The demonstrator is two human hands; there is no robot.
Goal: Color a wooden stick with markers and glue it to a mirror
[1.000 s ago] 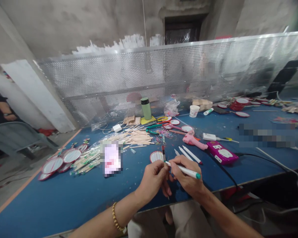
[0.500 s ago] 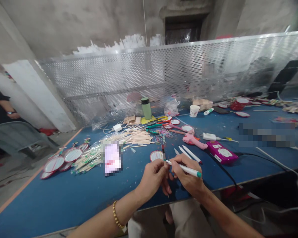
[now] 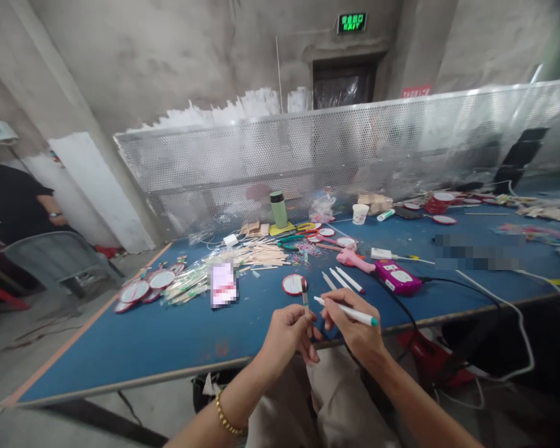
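Observation:
My left hand (image 3: 287, 330) is closed on a narrow, flat stick (image 3: 305, 295) held upright, its upper part dark with coloured bands. In my right hand (image 3: 357, 326) is a white marker pen (image 3: 354, 314) with a green end, held in a writing grip. The pen's tip points left at the stick, with a small gap between them. Just behind the stick lies a round white disc (image 3: 290, 284) with a red rim. Several more white markers (image 3: 348, 280) rest on the blue table beyond my right hand.
A pink glue gun (image 3: 354, 259) and a purple box (image 3: 396, 277) with cables lie right. A phone (image 3: 223, 285), wooden sticks (image 3: 266, 254) and red-rimmed discs (image 3: 134, 290) are left. A green bottle (image 3: 278, 210) and paper cup (image 3: 359, 214) stand behind. A person (image 3: 14, 202) is far left.
The camera view has shifted, showing more wall and the exit sign. The marker tip has drawn slightly away from the stick. Both hands keep their holds.

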